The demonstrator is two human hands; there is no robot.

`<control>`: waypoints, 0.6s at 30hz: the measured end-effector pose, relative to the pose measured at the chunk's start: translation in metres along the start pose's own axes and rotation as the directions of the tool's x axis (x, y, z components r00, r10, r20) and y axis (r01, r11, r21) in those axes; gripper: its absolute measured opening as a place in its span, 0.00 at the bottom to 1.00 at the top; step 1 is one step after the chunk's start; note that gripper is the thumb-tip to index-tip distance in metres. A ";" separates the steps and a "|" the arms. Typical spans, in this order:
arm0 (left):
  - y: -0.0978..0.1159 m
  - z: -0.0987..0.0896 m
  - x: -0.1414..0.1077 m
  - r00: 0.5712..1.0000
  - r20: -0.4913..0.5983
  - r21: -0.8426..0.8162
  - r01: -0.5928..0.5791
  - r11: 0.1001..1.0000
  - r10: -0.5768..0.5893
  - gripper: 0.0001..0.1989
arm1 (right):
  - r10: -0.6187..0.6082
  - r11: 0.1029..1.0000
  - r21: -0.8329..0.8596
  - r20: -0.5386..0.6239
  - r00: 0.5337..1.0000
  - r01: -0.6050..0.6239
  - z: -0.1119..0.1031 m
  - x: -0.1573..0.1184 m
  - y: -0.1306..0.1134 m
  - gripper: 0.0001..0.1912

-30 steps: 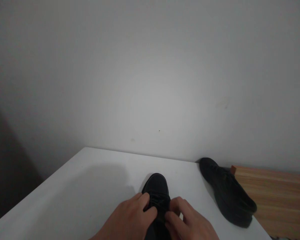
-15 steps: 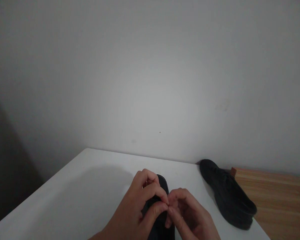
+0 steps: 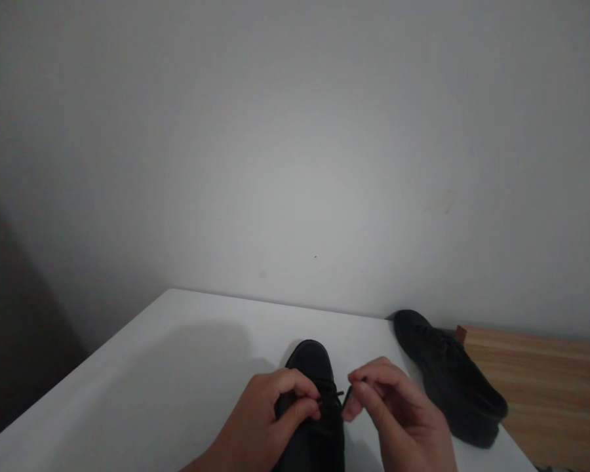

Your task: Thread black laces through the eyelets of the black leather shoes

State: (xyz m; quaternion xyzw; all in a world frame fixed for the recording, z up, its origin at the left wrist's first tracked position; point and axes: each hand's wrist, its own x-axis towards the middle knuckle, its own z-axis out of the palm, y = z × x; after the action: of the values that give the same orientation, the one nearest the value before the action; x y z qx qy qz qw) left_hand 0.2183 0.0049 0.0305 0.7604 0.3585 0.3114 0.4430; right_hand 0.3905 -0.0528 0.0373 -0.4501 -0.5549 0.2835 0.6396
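Observation:
A black shoe rests on the white table, its toe pointing toward the wall. Over the left side of its lacing, my left hand is closed in a pinch; what lies between its fingertips is too small to make out. To the right of the shoe, my right hand pinches a dark shoelace between thumb and forefinger. A short lace end sticks out between the two hands. The lower part of the shoe is cut off by the frame and partly covered by my left hand.
Another black lace-up shoe sits at the table's right edge. Beyond that edge is a wood-grain surface. The white table meets a pale wall at the back.
My hands were together over the shoe, fingertips touching. Now they are apart: my right hand has moved right with the lace, and more of the shoe's toe and lacing shows.

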 end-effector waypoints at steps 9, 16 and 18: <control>0.001 0.012 0.006 0.999 0.033 -0.103 0.044 0.994 -0.041 0.11 | -0.266 0.927 -0.176 0.309 0.913 0.330 0.011 0.011 -0.007 0.10; 0.001 0.007 0.006 0.991 0.135 -0.207 0.033 0.978 -0.005 0.07 | -0.239 0.911 -0.219 0.414 0.878 0.351 0.019 0.025 -0.010 0.07; 0.000 0.006 0.006 0.994 0.103 -0.174 -0.029 0.984 0.048 0.04 | -0.131 0.948 -0.224 0.378 0.917 0.228 0.013 0.026 -0.007 0.09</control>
State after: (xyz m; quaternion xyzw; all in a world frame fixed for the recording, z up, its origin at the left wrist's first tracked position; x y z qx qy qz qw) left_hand 0.2263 0.0069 0.0292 0.7416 0.2912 0.3086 0.5197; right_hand 0.3829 -0.0303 0.0552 -0.4185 -0.7340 0.2239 0.4859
